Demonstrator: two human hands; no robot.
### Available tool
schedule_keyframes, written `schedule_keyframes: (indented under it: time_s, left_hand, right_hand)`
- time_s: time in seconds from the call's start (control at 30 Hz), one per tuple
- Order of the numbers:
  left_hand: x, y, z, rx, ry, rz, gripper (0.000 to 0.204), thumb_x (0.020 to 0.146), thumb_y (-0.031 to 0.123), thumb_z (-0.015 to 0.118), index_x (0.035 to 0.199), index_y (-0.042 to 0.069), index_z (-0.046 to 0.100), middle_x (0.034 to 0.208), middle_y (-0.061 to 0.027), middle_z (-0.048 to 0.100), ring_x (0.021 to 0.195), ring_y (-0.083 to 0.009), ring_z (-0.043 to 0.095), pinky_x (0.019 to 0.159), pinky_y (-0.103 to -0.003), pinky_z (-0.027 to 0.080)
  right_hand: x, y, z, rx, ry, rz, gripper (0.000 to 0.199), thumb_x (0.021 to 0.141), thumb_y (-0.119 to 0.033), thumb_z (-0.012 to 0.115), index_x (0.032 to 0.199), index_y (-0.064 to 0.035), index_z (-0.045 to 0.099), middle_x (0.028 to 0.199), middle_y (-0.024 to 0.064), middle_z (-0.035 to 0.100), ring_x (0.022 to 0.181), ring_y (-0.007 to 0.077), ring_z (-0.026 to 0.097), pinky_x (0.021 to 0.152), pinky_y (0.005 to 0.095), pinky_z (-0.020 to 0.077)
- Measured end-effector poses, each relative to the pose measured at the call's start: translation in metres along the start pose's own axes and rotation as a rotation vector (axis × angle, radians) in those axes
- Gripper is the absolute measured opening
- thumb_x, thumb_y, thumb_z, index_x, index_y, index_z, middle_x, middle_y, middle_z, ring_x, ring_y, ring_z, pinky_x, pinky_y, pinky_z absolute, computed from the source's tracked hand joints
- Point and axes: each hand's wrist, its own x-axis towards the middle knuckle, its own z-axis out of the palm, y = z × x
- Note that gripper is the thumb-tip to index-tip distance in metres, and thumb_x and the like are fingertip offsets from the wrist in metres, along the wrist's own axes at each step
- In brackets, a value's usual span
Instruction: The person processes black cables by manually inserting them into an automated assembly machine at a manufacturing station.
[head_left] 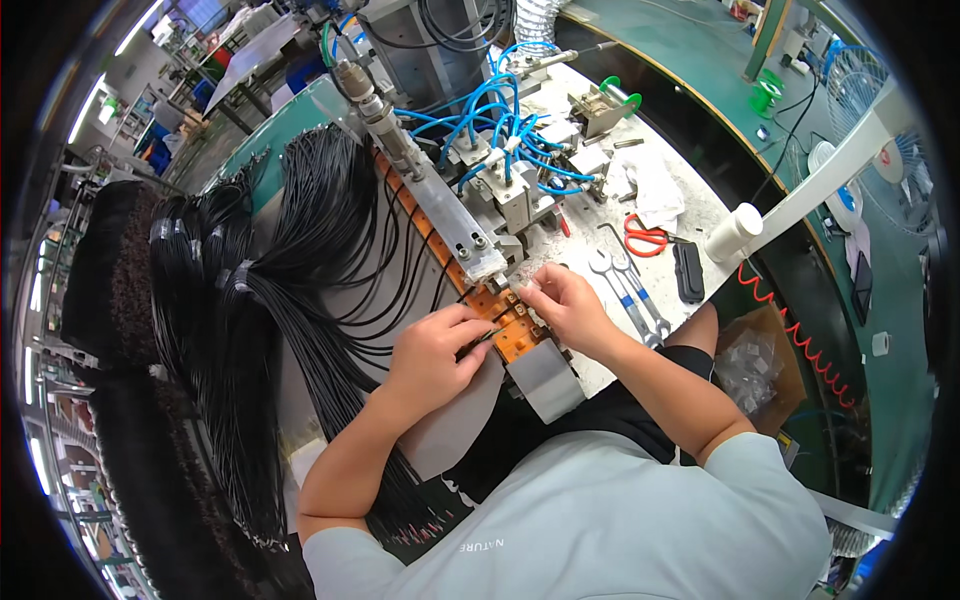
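An orange slotted rail (425, 215) runs diagonally toward me, with several thin black cables (380, 300) laid across it from the left. My left hand (430, 360) is at the left side of the rail's near end, its thumb and fingers pinched on a thin black cable. On the opposite side, my right hand (570, 310) has its thumb and forefinger pressed together over the rail, just below the metal arm's tip (485, 262). What that pinch holds is hidden. A grey metal block (545, 382) sits at the rail's near end, below my hands.
Thick bundles of black cable (225, 330) fill the left side. Blue air tubes (500, 110) and metal fixtures (520, 200) stand beyond my hands. To the right lie wrenches (625, 290), red-handled scissors (645, 237) and a black case (688, 272). A white post (735, 232) rises at the table's edge.
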Motion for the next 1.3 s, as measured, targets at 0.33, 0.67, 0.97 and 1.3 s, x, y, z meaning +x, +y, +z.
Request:
schedule_keyframes:
  time_s: [0.33,0.67,0.97,1.3]
  left_hand:
    - [-0.002,-0.003,0.002,0.271,-0.039,0.000,0.017,0.076,0.010,0.070,0.093,0.008,0.070,0.083,-0.0075,0.067,0.072,-0.0273,0.064,0.062,-0.038,0.051]
    - [0.000,0.002,-0.001,0.050,0.077,0.006,0.016,0.083,0.006,0.068,0.098,0.003,0.070,0.083,-0.0096,0.068,0.070,-0.0215,0.067,0.062,-0.030,0.052]
    - [0.003,0.005,-0.007,-0.656,-0.120,-0.406,0.017,0.094,0.003,0.061,0.110,-0.003,0.064,0.090,-0.0081,0.071,0.073,-0.0117,0.069,0.068,-0.024,0.054]
    - [-0.001,0.000,-0.003,-0.597,-0.105,-0.334,0.015,0.094,0.005,0.061,0.107,-0.003,0.062,0.087,-0.0071,0.071,0.076,-0.0105,0.068,0.070,-0.024,0.055]
  right_hand:
    - [0.003,0.008,-0.003,0.002,-0.024,0.125,0.025,0.094,-0.023,0.064,0.080,-0.0038,0.054,0.068,-0.0007,0.054,0.061,0.0066,0.046,0.054,0.0257,0.0377]
    - [-0.009,-0.019,-0.005,-0.019,0.074,0.122,0.019,0.099,-0.021,0.059,0.090,-0.0053,0.053,0.065,-0.0037,0.049,0.055,0.0044,0.041,0.047,0.0244,0.0315]
    - [-0.053,-0.041,0.014,-0.515,0.072,-0.637,0.009,0.091,-0.010,0.066,0.093,-0.0037,0.059,0.060,0.0021,0.056,0.049,0.0125,0.050,0.054,0.0277,0.0353]
    - [-0.049,-0.042,0.024,-0.466,0.036,-0.535,0.008,0.091,-0.006,0.065,0.098,-0.0046,0.063,0.059,0.0007,0.063,0.050,0.0112,0.057,0.063,0.0274,0.0367]
